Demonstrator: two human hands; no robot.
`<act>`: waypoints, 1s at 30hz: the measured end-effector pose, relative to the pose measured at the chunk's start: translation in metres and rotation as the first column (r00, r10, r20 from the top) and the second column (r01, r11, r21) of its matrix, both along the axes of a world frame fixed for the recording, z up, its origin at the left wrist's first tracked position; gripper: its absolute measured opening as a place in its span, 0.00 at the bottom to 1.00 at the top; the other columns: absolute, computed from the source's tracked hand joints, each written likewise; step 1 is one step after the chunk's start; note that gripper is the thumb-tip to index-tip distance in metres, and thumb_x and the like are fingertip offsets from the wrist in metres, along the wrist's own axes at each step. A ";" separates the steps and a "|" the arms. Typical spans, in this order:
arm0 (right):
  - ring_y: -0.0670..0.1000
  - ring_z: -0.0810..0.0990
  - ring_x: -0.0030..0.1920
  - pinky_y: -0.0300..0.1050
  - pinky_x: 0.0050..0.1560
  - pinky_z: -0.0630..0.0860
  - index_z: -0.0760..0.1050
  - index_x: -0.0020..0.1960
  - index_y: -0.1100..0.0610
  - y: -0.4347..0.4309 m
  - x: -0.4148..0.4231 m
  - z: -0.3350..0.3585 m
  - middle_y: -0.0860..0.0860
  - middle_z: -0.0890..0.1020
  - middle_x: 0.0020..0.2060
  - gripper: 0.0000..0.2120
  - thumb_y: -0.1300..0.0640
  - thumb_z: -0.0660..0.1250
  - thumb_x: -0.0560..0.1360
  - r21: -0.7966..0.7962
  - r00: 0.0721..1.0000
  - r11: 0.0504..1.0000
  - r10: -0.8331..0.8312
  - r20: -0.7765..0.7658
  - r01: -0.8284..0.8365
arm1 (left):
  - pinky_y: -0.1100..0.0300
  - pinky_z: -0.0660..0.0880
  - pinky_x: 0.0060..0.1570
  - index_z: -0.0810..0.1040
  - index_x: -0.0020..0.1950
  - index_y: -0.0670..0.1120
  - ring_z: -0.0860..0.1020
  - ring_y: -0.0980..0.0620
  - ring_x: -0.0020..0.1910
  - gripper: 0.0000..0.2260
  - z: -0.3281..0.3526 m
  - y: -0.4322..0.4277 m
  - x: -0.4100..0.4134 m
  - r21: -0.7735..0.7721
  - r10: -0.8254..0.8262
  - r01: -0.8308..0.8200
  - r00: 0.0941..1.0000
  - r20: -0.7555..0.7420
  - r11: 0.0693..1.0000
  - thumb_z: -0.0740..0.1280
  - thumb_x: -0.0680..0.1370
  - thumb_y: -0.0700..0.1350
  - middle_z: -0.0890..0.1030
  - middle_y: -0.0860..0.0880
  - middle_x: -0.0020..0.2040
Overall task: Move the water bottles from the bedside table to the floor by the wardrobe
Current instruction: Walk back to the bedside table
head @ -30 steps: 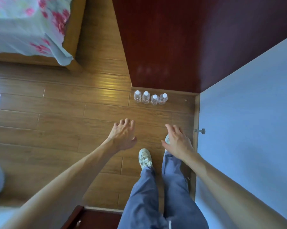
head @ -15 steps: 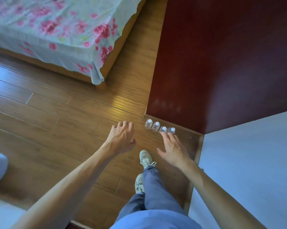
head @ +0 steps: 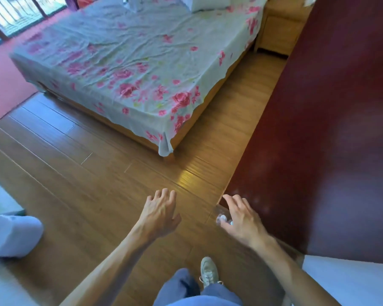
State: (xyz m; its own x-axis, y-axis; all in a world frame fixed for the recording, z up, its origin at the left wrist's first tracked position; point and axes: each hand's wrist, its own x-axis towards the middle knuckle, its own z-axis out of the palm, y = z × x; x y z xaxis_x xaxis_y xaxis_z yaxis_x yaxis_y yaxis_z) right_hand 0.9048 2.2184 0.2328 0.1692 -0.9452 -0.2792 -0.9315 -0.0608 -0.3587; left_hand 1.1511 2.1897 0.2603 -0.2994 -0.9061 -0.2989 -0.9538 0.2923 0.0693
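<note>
Fingers of the right hand, loose and holding nothing, now overlap the row of water bottles that stood clear beyond them half a second ago, leaving two white caps and blurred clear plastic showing at the hand's 9 o'clock edge. Those bottles stand on the floor at the corner of the wardrobe; the left hand, at their 9 o'clock, hangs spread and empty, and the flowered bed now fills the 12 o'clock side.

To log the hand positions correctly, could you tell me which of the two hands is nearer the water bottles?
The right hand, which overlaps the water bottles by the wardrobe in this view; the left hand hangs over the floor, apart from them.
</note>
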 end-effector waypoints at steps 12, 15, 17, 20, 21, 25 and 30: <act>0.52 0.73 0.63 0.46 0.61 0.76 0.62 0.74 0.54 -0.127 0.051 0.024 0.51 0.71 0.61 0.31 0.44 0.66 0.76 -0.123 0.998 0.991 0.054 0.016 -0.052 | 0.51 0.74 0.53 0.70 0.62 0.45 0.75 0.45 0.54 0.20 0.020 -0.117 0.043 -0.078 0.009 -0.012 0.999 -0.036 0.997 0.62 0.73 0.53 0.75 0.46 0.56; 0.51 0.72 0.64 0.44 0.61 0.77 0.60 0.76 0.53 -0.162 0.066 0.026 0.51 0.69 0.65 0.32 0.42 0.65 0.77 -0.129 1.000 0.992 0.012 -0.002 -0.012 | 0.51 0.73 0.54 0.69 0.64 0.46 0.74 0.45 0.57 0.19 0.022 -0.163 0.062 -0.104 -0.035 0.030 0.998 -0.046 0.994 0.60 0.75 0.53 0.74 0.46 0.58; 0.48 0.72 0.65 0.41 0.60 0.77 0.59 0.77 0.51 -0.184 0.077 0.030 0.50 0.67 0.68 0.33 0.40 0.63 0.77 -0.118 1.000 0.993 -0.027 -0.015 0.025 | 0.51 0.73 0.55 0.68 0.66 0.46 0.74 0.45 0.57 0.21 0.025 -0.194 0.076 -0.117 -0.059 0.055 0.998 -0.035 0.992 0.58 0.76 0.54 0.74 0.46 0.61; 0.47 0.73 0.64 0.39 0.60 0.77 0.58 0.77 0.48 -0.214 0.096 0.034 0.48 0.66 0.70 0.33 0.38 0.62 0.77 -0.109 0.996 0.991 -0.086 -0.031 0.082 | 0.50 0.73 0.55 0.67 0.68 0.45 0.74 0.44 0.59 0.23 0.026 -0.239 0.099 -0.124 -0.094 0.088 0.995 -0.039 0.988 0.58 0.76 0.55 0.71 0.43 0.66; 0.47 0.73 0.64 0.39 0.60 0.77 0.58 0.77 0.48 -0.224 0.102 0.036 0.47 0.66 0.70 0.33 0.37 0.62 0.77 -0.106 0.994 0.989 -0.106 -0.033 0.102 | 0.50 0.73 0.55 0.67 0.69 0.45 0.73 0.44 0.60 0.23 0.027 -0.252 0.106 -0.121 -0.107 0.101 0.993 -0.044 0.987 0.58 0.76 0.55 0.71 0.43 0.67; 0.47 0.72 0.66 0.41 0.63 0.76 0.59 0.77 0.47 -0.256 0.123 0.040 0.46 0.65 0.72 0.32 0.37 0.62 0.77 -0.105 0.981 0.977 -0.191 -0.043 0.185 | 0.51 0.74 0.56 0.66 0.69 0.46 0.74 0.46 0.60 0.23 0.031 -0.299 0.124 -0.113 -0.165 0.157 0.984 -0.068 0.981 0.56 0.77 0.56 0.74 0.47 0.62; 0.49 0.68 0.70 0.46 0.68 0.71 0.58 0.76 0.46 -0.287 0.138 0.046 0.46 0.67 0.72 0.31 0.36 0.59 0.78 -0.111 0.967 0.971 -0.225 -0.123 0.212 | 0.51 0.75 0.55 0.67 0.67 0.46 0.75 0.46 0.58 0.23 0.038 -0.343 0.129 -0.115 -0.239 0.227 0.966 -0.099 0.967 0.57 0.77 0.57 0.75 0.47 0.60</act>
